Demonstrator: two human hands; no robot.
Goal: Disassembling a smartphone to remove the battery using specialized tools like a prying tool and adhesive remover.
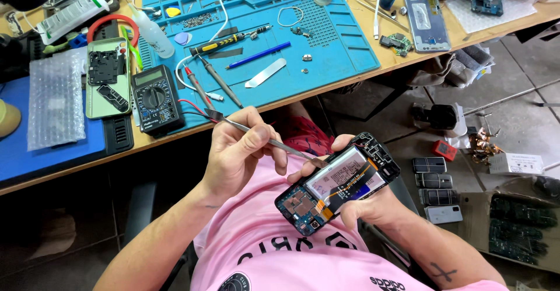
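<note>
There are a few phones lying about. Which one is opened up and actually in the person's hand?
The opened phone with its battery and circuit boards showing, held in the right hand. The left hand works a metal pry tool at its edge; the others lie untouched.

The left hand [236,151] pinches a thin metal pry tool [262,139] whose tip touches the edge of an opened phone [338,183], held tilted in the right hand [364,206] above a pink shirt [274,238]. Farther off, the bench [408,49] carries a blue work mat [326,46] and, at left, a black multimeter [154,98].
</note>
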